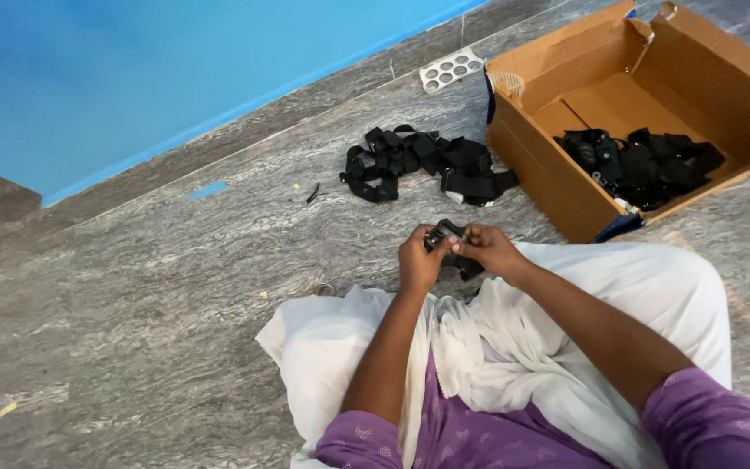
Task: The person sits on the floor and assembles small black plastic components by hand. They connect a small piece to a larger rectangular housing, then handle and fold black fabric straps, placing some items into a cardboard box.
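Black strap (pixel 447 246) pinched by both hands' fingers (pixel 469 236).

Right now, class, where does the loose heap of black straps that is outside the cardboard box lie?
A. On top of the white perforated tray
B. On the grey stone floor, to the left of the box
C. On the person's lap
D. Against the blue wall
B: the heap of black straps rests on the grey stone floor, just left of the open cardboard box.

Black straps (pixel 427 165), seemingly grey-veined floor (pixel 175 304), blue wall (pixel 132 69)
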